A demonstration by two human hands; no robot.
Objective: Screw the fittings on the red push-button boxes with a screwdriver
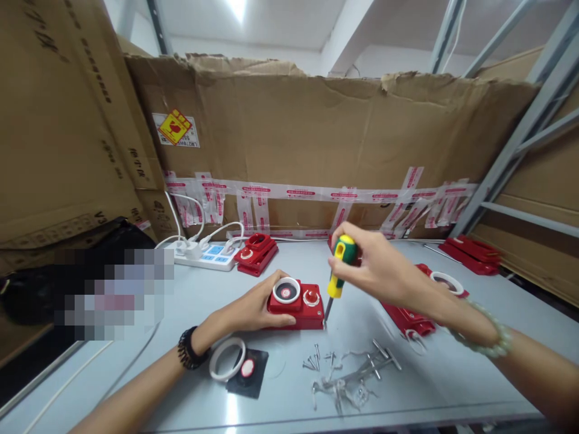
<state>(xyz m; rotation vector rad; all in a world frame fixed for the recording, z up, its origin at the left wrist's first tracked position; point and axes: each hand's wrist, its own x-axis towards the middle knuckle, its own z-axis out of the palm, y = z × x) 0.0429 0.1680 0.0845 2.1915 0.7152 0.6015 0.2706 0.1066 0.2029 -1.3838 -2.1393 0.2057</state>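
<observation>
My left hand (pixel 266 304) grips the left side of a red box-shaped device (pixel 296 321), thumb along its front. On the device's top are a white ring (pixel 286 290) around a dark disc and a small red dome (pixel 311 296). My right hand (pixel 362 256) is closed round a green and yellow screwdriver (pixel 335 283) held upright, its tip down by the device's front right corner. Nearer me lie a loose white ring (pixel 227 359), a black square sheet with a red and white round part (pixel 248 372), and several screws (pixel 312 361).
Metal pieces and clear plastic scraps (pixel 348 383) lie in front. A power strip (pixel 201 259) with white cables stands back left beside another red device (pixel 256 254). More red parts (pixel 470 254) are at right. A cardboard wall (pixel 316 138) closes off the back.
</observation>
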